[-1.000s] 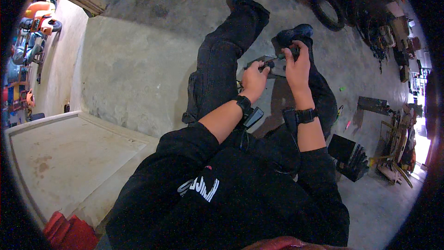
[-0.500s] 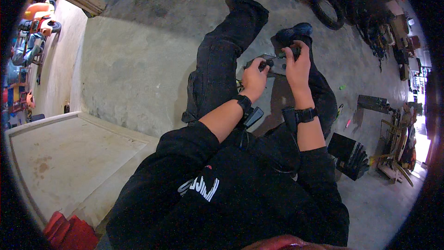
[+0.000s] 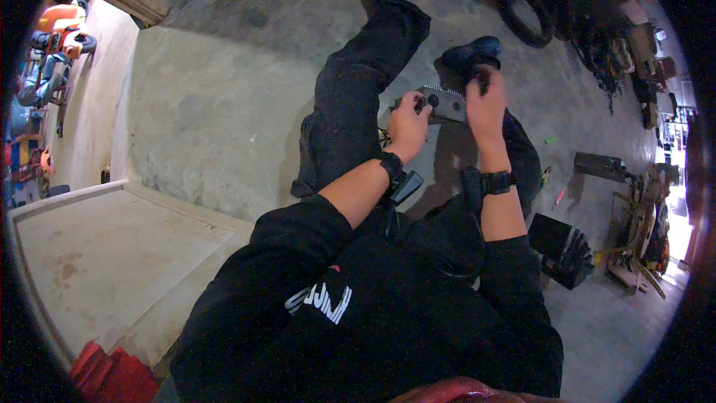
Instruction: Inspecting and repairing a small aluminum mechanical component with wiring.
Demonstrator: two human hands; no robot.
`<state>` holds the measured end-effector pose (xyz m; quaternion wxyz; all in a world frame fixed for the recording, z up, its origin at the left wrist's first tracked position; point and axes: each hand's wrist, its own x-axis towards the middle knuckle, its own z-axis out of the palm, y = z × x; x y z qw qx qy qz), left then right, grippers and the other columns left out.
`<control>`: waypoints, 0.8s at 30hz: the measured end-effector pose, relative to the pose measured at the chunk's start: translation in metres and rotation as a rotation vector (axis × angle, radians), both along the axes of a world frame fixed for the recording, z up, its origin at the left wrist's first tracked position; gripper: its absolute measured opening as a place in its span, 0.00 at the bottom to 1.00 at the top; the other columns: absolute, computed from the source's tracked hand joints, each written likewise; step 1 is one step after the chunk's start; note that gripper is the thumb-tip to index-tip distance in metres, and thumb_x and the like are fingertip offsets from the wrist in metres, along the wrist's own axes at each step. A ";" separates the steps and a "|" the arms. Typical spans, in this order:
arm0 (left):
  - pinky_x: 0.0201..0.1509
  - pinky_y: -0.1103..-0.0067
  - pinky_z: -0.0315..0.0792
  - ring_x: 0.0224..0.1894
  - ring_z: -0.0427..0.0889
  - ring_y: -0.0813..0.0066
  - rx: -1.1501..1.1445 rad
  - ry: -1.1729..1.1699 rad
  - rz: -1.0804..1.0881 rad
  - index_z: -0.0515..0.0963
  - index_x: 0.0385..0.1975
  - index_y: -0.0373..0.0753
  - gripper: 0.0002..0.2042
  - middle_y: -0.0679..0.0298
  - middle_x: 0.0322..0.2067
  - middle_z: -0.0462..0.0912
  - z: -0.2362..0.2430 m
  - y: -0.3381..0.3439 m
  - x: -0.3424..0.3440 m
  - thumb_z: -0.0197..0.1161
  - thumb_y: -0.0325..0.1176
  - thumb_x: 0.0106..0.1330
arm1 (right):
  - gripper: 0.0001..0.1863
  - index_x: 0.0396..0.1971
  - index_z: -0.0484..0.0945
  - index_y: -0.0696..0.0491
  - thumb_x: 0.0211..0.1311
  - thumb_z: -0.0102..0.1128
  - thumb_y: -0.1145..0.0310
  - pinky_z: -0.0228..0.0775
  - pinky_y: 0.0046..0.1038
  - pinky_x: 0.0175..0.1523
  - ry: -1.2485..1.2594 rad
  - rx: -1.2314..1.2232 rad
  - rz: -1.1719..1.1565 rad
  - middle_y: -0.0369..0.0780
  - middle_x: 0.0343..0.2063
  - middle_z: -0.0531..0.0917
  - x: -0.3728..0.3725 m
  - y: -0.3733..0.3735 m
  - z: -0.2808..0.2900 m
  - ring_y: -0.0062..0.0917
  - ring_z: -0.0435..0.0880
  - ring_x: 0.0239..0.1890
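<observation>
A grey metal plate [image 3: 449, 113] with a toothed top edge and dark round fittings lies between my outstretched legs in dark trousers. My left hand [image 3: 409, 123] is at the plate's left part, thumb and fingers closed on a small black piece [image 3: 421, 103] beside a round black knob [image 3: 433, 100]. At the plate's right end, my right hand [image 3: 486, 112] is raised and blurred by motion, its fingers curled around a small dark object [image 3: 485, 80], too smeared to identify. Each wrist wears a black strapped device.
A pale framed board [image 3: 127, 246] lies left, near red fabric [image 3: 112, 373]. Tyres [image 3: 522, 15] and tangled parts line the back right. A black stack [image 3: 556, 250], a dark bar [image 3: 597, 164] and wooden clutter sit right. An orange scooter [image 3: 60, 19] shows far left.
My right hand has shifted slightly right and turned, uncovering more of the plate's right part, and is now blurred. My left hand stays at about the same place on the plate.
</observation>
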<state>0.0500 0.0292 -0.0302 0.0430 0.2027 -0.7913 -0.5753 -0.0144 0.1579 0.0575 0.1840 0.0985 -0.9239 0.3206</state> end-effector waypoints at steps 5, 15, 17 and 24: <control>0.43 0.62 0.74 0.43 0.83 0.50 0.008 0.028 0.016 0.74 0.47 0.39 0.17 0.52 0.41 0.84 -0.002 0.000 0.002 0.66 0.37 0.61 | 0.18 0.38 0.78 0.59 0.55 0.66 0.60 0.73 0.41 0.47 -0.457 0.181 0.150 0.52 0.36 0.82 0.013 -0.018 -0.014 0.48 0.81 0.42; 0.42 0.60 0.73 0.40 0.82 0.47 -0.052 -0.053 -0.028 0.77 0.43 0.36 0.16 0.48 0.33 0.84 0.007 -0.006 0.007 0.64 0.40 0.62 | 0.19 0.34 0.79 0.58 0.50 0.70 0.58 0.73 0.42 0.43 -0.541 0.416 0.132 0.50 0.32 0.83 0.007 -0.037 -0.023 0.46 0.83 0.38; 0.42 0.60 0.73 0.40 0.82 0.47 -0.046 -0.061 -0.057 0.77 0.43 0.37 0.16 0.48 0.34 0.84 0.009 -0.006 0.006 0.64 0.41 0.61 | 0.17 0.33 0.80 0.58 0.51 0.69 0.59 0.73 0.41 0.42 -0.577 0.398 0.116 0.51 0.31 0.83 0.006 -0.037 -0.027 0.46 0.83 0.38; 0.42 0.60 0.74 0.39 0.83 0.48 -0.118 -0.052 -0.035 0.77 0.43 0.37 0.17 0.49 0.33 0.84 0.000 -0.006 0.004 0.66 0.41 0.59 | 0.14 0.36 0.80 0.59 0.58 0.61 0.63 0.72 0.43 0.45 -0.546 0.431 0.208 0.53 0.33 0.83 0.005 -0.032 -0.037 0.48 0.82 0.39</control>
